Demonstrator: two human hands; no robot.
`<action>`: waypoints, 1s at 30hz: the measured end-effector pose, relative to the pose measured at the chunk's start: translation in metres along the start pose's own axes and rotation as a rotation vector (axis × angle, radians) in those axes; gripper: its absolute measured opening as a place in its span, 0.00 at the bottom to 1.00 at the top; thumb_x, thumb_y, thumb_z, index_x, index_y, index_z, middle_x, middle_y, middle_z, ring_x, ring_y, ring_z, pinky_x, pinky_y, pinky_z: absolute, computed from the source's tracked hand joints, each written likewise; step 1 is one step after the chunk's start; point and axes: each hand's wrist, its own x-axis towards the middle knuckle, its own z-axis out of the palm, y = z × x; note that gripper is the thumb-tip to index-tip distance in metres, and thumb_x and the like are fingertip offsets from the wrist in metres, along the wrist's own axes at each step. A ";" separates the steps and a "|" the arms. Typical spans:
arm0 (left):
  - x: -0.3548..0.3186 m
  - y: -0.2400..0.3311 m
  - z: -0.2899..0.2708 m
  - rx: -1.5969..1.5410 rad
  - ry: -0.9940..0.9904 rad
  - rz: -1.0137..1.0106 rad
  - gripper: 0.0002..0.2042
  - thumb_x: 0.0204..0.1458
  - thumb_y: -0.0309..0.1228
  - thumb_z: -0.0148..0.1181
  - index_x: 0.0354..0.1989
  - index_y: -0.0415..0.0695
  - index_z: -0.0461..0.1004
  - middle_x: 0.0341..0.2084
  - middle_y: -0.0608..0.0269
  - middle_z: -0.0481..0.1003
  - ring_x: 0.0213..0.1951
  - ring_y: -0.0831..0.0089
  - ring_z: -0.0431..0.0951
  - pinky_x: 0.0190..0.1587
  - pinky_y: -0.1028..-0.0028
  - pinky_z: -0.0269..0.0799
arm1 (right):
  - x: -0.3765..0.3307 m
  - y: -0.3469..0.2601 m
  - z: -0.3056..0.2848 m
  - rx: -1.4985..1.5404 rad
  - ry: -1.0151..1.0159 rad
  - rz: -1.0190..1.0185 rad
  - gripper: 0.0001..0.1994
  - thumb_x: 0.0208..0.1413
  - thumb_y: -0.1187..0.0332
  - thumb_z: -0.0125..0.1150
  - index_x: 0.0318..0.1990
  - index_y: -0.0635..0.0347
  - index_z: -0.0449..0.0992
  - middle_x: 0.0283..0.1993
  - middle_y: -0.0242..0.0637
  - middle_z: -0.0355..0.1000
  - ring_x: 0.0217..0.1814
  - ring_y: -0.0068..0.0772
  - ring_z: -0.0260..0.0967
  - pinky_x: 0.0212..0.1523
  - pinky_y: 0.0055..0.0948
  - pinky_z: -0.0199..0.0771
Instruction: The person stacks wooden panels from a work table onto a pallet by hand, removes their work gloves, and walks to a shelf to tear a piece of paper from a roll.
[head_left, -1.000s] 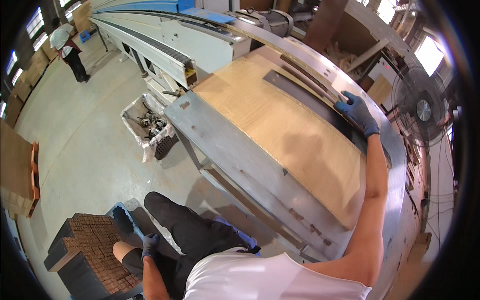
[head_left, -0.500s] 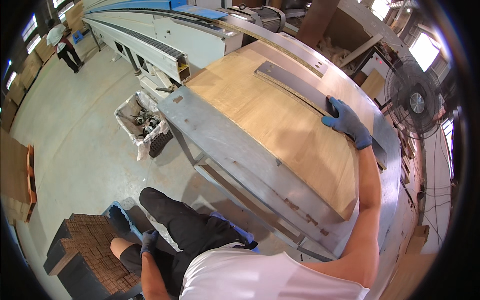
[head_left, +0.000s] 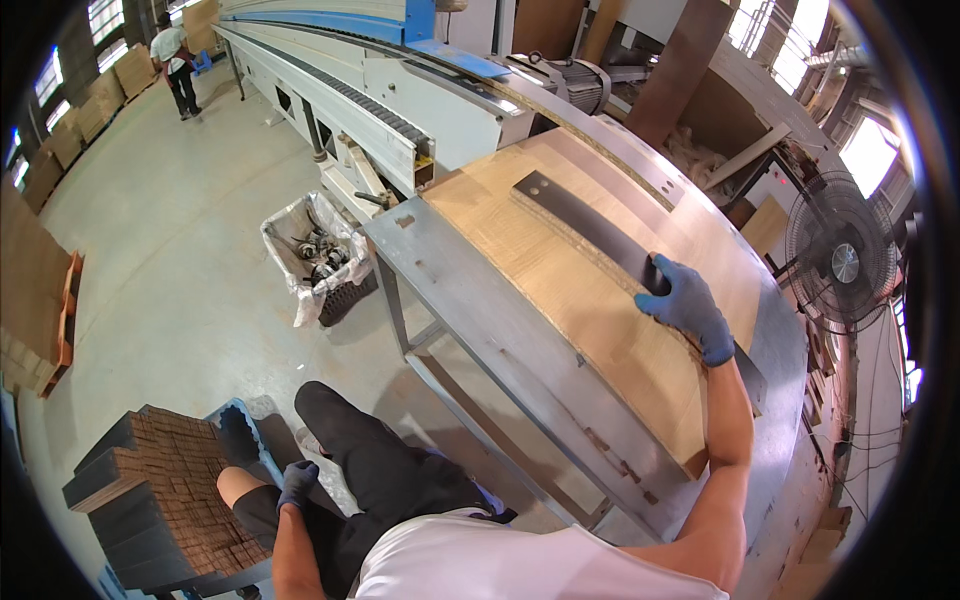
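A gloved right hand (head_left: 688,305) lay spread, fingers curled over the near end of a long dark strip (head_left: 600,238) that ran diagonally across a wooden panel (head_left: 560,270) in the right half of the frame. The panel rested flat on a grey metal surface (head_left: 470,290), its lower corner reaching past the surface's edge. The strip looked thin, stiff and flat, likely dense for its size and smooth enough to slide on the veneer; a hold at its end or along its long edges seemed the surest. The panel appeared broad, rigid and fairly heavy, better taken at two opposite edges than by one corner.

The left hand (head_left: 297,483), also gloved, hung at the lower left, fingers loosely bent and holding nothing, just above a stack of small wooden blocks (head_left: 170,480). A lined bin of scrap (head_left: 315,258) stood on the floor beside the surface's leg. A fan (head_left: 845,262) stood at right, and another person (head_left: 178,60) worked at upper left.
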 end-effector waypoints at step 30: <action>-0.025 0.034 -0.002 -0.012 0.059 0.100 0.14 0.46 0.35 0.59 0.34 0.36 0.80 0.25 0.54 0.80 0.30 0.69 0.80 0.37 0.69 0.73 | 0.219 -0.044 -0.007 -0.079 0.188 -0.189 0.25 0.45 0.50 0.66 0.39 0.65 0.74 0.41 0.52 0.75 0.44 0.50 0.72 0.45 0.41 0.71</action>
